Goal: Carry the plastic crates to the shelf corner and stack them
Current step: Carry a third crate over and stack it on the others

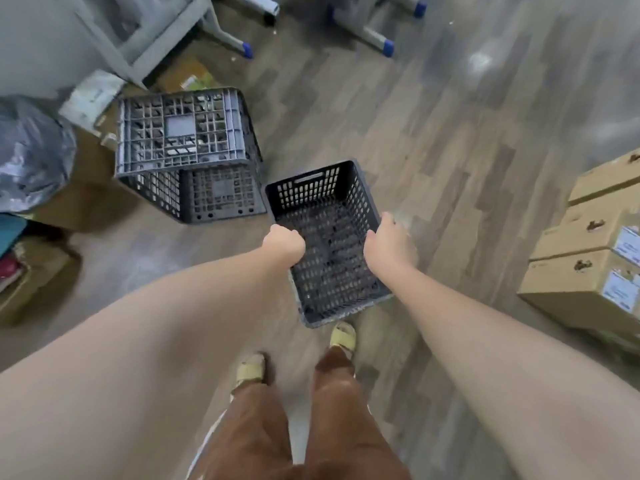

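The step in hand looks like the carry: a dark plastic crate (pixel 332 209) hangs above the wooden floor (pixel 450 133), held between both hands in front of the person's legs. The left hand (pixel 284 244) has its fingers curled over the crate's left rim, and the right hand (pixel 389 244) grips the right rim, thumb on the inner side. The crate sits mouth up and tilted slightly. Through its perforated walls and bottom nothing shows inside, so it looks empty.

Ahead of the fingers and to their left stands a grey crate (pixel 180 133), turned bottom up. A darker crate (pixel 218 194) lies against its near side, though whether that one sits under it or beside it is hard to tell. Neither shows any contents. Well off to the right of the fingers are stacked cardboard boxes (pixel 588 258), closed. Far to the left is a filled plastic bag (pixel 31 150).

The next move probably calls for swinging the load forward and left towards the two crates. Both rims should stay gripped until the carried crate is squared over the grey one and lowered onto it.
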